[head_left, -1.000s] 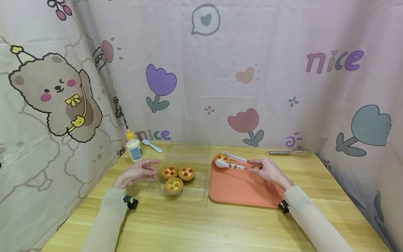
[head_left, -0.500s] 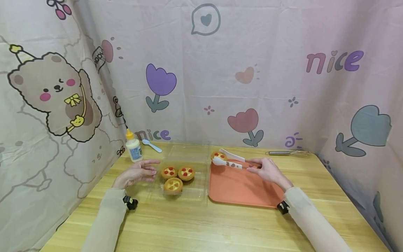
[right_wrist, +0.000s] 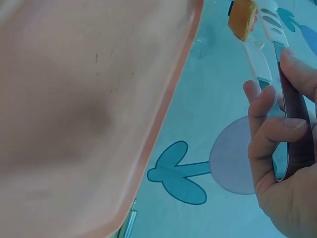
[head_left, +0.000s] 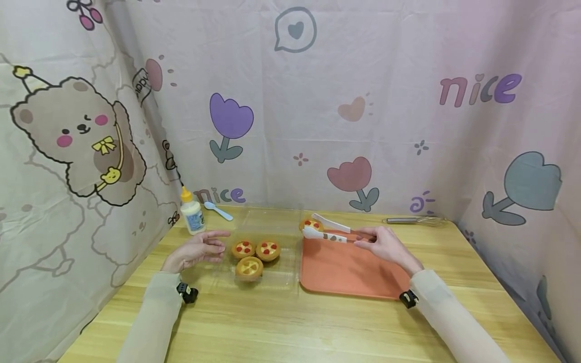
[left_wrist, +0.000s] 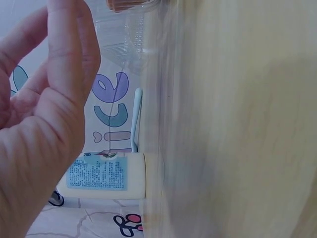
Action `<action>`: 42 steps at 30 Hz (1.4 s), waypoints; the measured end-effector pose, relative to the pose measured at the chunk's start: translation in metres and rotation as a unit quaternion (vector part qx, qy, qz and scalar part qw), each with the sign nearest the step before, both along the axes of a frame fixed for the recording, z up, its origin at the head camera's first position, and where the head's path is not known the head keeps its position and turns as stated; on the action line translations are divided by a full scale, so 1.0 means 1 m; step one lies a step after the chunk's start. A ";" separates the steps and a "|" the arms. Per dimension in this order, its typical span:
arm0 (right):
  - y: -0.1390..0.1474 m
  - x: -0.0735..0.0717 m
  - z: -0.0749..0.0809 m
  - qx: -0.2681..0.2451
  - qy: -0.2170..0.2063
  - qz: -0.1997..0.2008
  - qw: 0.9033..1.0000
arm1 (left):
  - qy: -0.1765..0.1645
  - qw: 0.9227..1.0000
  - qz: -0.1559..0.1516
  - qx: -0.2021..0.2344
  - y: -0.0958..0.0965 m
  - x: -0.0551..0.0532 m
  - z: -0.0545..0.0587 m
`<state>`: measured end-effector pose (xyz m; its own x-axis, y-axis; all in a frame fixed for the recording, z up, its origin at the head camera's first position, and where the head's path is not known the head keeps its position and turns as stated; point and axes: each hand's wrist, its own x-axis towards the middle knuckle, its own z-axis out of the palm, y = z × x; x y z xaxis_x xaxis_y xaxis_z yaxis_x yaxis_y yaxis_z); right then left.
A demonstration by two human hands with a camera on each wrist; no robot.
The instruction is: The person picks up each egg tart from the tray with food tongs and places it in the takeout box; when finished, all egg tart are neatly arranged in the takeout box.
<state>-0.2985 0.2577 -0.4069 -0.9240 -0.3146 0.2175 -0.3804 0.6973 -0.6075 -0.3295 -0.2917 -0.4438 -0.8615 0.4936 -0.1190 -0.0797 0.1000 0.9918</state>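
Observation:
My right hand point(head_left: 385, 247) grips a pair of tongs point(head_left: 333, 238) with white tips and metal arms. Between the tips sits a small tart point(head_left: 310, 225) with red dots on top; the right wrist view shows the tart point(right_wrist: 242, 20) raised off the orange tray point(head_left: 354, 269). Left of the tray, a clear plastic box point(head_left: 283, 275) with its lid folded back holds three tarts point(head_left: 248, 267), two red-dotted and one with yellow wedges. At the box's left side my left hand point(head_left: 195, 250) hovers, fingers loosely extended and holding nothing.
A bottle with a yellow cap point(head_left: 193, 214) stands at the back left, a light blue spoon point(head_left: 219, 211) beside it. Along the table's back right lies a whisk point(head_left: 415, 220). A patterned curtain point(head_left: 290, 101) rises behind and at both sides.
My right hand has shifted slightly left, carrying the tongs and tart from above the tray's back left corner toward the clear box. The left hand has stayed in place.

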 end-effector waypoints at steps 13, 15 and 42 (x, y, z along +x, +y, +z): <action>-0.009 0.009 0.004 0.015 0.005 0.022 1.000 | 0.005 1.000 -0.005 -0.005 -0.001 0.000 0.000; -0.010 0.010 0.006 0.024 0.000 0.022 0.999 | 0.003 1.000 -0.005 -0.006 0.000 0.000 0.001; -0.041 0.015 0.018 0.064 -0.024 0.120 0.990 | -0.001 1.000 -0.012 0.007 -0.001 0.000 0.000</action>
<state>-0.2832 0.2169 -0.3886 -0.8275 -0.5487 0.1189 -0.5171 0.6625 -0.5419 -0.3291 -0.2930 -0.4437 -0.8489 0.5160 -0.1142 -0.0803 0.0877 0.9929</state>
